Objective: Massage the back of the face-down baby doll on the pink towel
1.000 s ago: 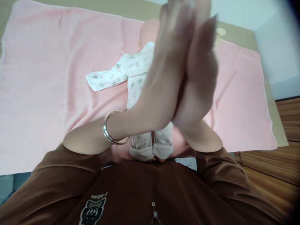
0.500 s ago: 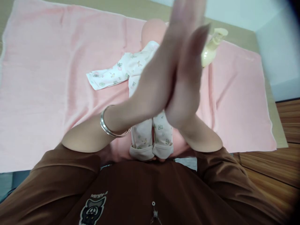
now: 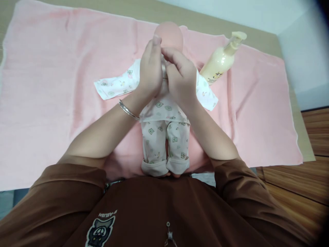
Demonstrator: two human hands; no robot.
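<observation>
A baby doll in white printed pyjamas (image 3: 166, 108) lies with its head (image 3: 171, 34) away from me and its feet near my body. My left hand (image 3: 151, 70) is over the doll's upper chest and lower face, fingers extended close together. Facing it, my right hand (image 3: 182, 77) has gently bent fingers, and a small gap separates the palms. Nothing held shows in either hand. They cover the doll's neck and most of its face, and I cannot tell exactly where the fingertips touch. A silver bangle (image 3: 128, 110) circles my left wrist.
A pale yellow pump bottle (image 3: 219, 63) with a printed label is to the right of the doll. Beneath everything is a pink towel (image 3: 51, 103) with some folds, spread over a light wooden table (image 3: 307, 144). Brown wooden furniture (image 3: 295, 181) stands at right.
My hands were pressed palm to palm, raised close to the camera and blurred. Now they have parted slightly and moved down and left to the doll's face and neck. The doll has not visibly moved.
</observation>
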